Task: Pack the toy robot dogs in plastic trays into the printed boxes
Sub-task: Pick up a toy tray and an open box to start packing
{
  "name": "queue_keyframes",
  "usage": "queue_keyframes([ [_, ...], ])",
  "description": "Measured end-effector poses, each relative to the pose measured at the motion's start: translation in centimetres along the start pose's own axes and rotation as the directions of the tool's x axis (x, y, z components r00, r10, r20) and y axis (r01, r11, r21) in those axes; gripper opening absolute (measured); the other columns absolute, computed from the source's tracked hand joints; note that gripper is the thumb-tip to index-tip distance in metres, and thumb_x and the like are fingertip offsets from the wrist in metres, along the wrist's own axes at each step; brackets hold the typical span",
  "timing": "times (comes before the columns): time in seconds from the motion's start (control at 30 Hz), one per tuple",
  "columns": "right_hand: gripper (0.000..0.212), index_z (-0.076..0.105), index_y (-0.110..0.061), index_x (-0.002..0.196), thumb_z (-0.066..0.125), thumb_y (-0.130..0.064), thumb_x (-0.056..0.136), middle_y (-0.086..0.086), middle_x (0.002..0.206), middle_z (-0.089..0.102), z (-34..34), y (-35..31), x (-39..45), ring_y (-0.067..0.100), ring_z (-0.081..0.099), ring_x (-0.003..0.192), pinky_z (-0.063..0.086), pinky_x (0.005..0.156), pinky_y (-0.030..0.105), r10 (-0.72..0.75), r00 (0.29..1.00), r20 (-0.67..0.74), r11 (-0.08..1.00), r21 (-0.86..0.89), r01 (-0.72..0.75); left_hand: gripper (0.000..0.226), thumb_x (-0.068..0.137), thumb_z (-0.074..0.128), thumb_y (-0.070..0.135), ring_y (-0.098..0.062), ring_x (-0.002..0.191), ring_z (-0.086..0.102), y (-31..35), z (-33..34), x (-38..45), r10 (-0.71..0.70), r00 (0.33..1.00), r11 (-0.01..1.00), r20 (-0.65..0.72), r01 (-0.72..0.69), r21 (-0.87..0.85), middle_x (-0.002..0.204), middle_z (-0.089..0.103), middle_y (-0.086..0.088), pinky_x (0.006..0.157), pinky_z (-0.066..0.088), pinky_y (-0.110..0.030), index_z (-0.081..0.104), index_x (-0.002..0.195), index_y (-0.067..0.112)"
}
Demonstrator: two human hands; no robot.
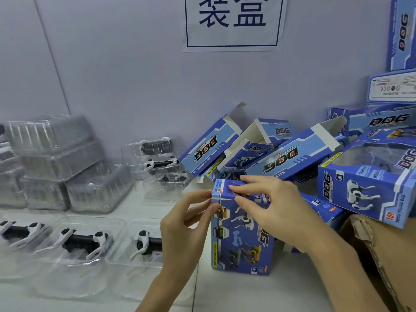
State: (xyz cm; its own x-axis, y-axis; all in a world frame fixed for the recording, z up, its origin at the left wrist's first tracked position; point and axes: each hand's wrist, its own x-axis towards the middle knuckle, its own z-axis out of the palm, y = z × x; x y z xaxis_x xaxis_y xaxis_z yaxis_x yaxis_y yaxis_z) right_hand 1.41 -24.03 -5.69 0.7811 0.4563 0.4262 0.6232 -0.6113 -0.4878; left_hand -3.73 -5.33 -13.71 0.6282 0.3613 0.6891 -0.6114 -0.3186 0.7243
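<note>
Head view, biggest first. White table (pixel 236 296) against a pale wall (pixel 135 75) with a printed sign (pixel 233 21). Heap of printed boxes (pixel 281 156) far right, several with end flaps open, probably staged empties waiting for filling; one windowed box (pixel 369 188) on top, resting partly on a brown carton (pixel 378 255) at the right edge. Stack of clear empty trays (pixel 58 163) far left by the wall, more trayed dogs (pixel 157 163) stacked mid-back. Row of toy robot dogs in plastic trays (pixel 78 242) along the front left, laid flat side by side, likely the feed line within easy reach.

Centre: one box (pixel 240 230) upright on the table, top end up, apparently in closing. Left hand (pixel 184 230) pinching the upper left edge, likely bracing it square. Right hand (pixel 270 203) over the top, fingers pressed on the top flap, thumb on the front face: grasping the box, probably seating the flap. Contents not visible.

Room: open table in front of the box and between box and tray row. Right side tight, heap and carton crowding close. Back edge of the box just in front of the open-flap boxes; little clearance there.
</note>
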Motion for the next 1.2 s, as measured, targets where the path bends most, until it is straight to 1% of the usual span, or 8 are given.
queue_keyframes([
  [0.07, 0.017, 0.068, -0.045, 0.116, 0.063, -0.046, 0.099, -0.019, 0.121, 0.069, -0.6, -1.2, 1.5, 0.002, 0.053, 0.129, 0.012, 0.124, 0.044, -0.074, 0.996, 0.055, 0.983, -0.162, 0.082, 0.025, 0.092, 0.079, 0.019, -0.015, 0.101, 0.078, 0.2, -0.1, 0.2, 0.021, 1.000, 0.999, 0.018, -0.022, 0.041, 0.110, 0.079, 0.006, 0.078, 0.063, -0.031, 0.071, 0.115, 0.025],
  [0.27, 0.025, 0.073, -0.043, 0.122, 0.070, -0.038, 0.097, -0.016, 0.123, 0.071, -0.3, -3.0, 3.9, 0.020, 0.065, 0.117, 0.052, 0.101, 0.040, -0.234, 0.921, 0.312, 0.972, 0.074, 0.222, 0.080, 0.091, 0.081, 0.032, -0.002, 0.141, 0.049, 0.2, -0.1, 0.8, -0.232, 0.912, 0.966, 0.339, 0.257, -0.031, 0.150, 0.047, 0.031, 0.114, 0.047, -0.042, 0.031, 0.153, 0.036],
  [0.43, 0.014, 0.073, -0.040, 0.112, 0.068, -0.038, 0.099, -0.025, 0.107, 0.071, -0.5, -1.7, 3.8, 0.000, 0.065, 0.103, 0.049, 0.083, 0.015, -0.271, 0.916, 0.294, 0.960, 0.155, 0.234, 0.086, 0.099, 0.072, 0.022, -0.003, 0.138, 0.053, 0.2, -0.1, 1.0, -0.216, 0.847, 0.973, 0.486, 0.227, 0.036, 0.148, 0.043, 0.038, 0.106, 0.055, -0.046, 0.018, 0.163, 0.035],
  [0.5, 0.009, 0.073, -0.039, 0.107, 0.067, -0.038, 0.100, -0.014, 0.103, 0.072, -0.7, -1.6, 3.8, 0.011, 0.067, 0.094, 0.051, 0.077, 0.024, -0.278, 0.909, 0.310, 0.960, 0.122, 0.252, 0.086, 0.099, 0.072, 0.021, -0.001, 0.135, 0.054, 0.0, -0.2, 1.1, -0.209, 0.845, 0.976, 0.491, 0.211, 0.053, 0.145, 0.042, 0.044, 0.104, 0.056, -0.044, 0.016, 0.164, 0.036],
  [0.7, 0.014, 0.075, -0.032, 0.112, 0.067, -0.032, 0.100, 0.013, 0.120, 0.073, -0.6, -1.9, 3.5, 0.023, 0.069, 0.105, 0.054, 0.089, 0.046, -0.289, 0.902, 0.319, 0.957, 0.063, 0.284, 0.084, 0.099, 0.073, 0.022, -0.010, 0.142, 0.050, -0.8, -0.4, 1.3, -0.220, 0.840, 0.971, 0.496, 0.240, 0.025, 0.148, 0.048, 0.031, 0.101, 0.058, -0.041, 0.022, 0.163, 0.039],
  [0.9, 0.031, 0.072, -0.021, 0.132, 0.064, -0.023, 0.103, -0.005, 0.147, 0.059, 1.7, -0.9, 0.9, 0.020, 0.051, 0.142, 0.039, 0.121, 0.046, -0.366, 0.924, 0.115, 0.930, -0.005, 0.369, 0.071, 0.101, 0.070, 0.030, -0.019, 0.139, 0.054, -1.1, -0.4, 1.3, -0.190, 0.839, 0.980, 0.509, 0.190, 0.053, 0.152, 0.051, 0.016, 0.100, 0.056, -0.032, 0.030, 0.158, 0.043],
  [1.07, 0.037, 0.069, -0.019, 0.136, 0.062, -0.027, 0.100, -0.003, 0.145, 0.060, 2.6, -0.8, -1.0, 0.011, 0.052, 0.140, 0.048, 0.114, 0.042, -0.484, 0.874, -0.041, 0.857, -0.223, 0.464, 0.069, 0.102, 0.065, 0.038, -0.013, 0.144, 0.049, -1.3, -0.3, 1.0, -0.207, 0.843, 0.977, 0.497, 0.204, 0.061, 0.159, 0.045, 0.017, 0.107, 0.053, -0.034, 0.028, 0.160, 0.038],
  [1.2, 0.040, 0.061, -0.025, 0.144, 0.059, -0.023, 0.104, -0.013, 0.150, 0.056, 2.3, -0.9, -1.4, 0.000, 0.044, 0.144, 0.036, 0.123, 0.041, -0.450, 0.892, -0.036, 0.881, -0.182, 0.437, 0.065, 0.100, 0.070, 0.033, -0.011, 0.137, 0.055, -0.9, -0.2, 1.0, -0.216, 0.851, 0.975, 0.479, 0.213, 0.061, 0.151, 0.052, 0.018, 0.097, 0.055, -0.023, 0.037, 0.155, 0.040],
])
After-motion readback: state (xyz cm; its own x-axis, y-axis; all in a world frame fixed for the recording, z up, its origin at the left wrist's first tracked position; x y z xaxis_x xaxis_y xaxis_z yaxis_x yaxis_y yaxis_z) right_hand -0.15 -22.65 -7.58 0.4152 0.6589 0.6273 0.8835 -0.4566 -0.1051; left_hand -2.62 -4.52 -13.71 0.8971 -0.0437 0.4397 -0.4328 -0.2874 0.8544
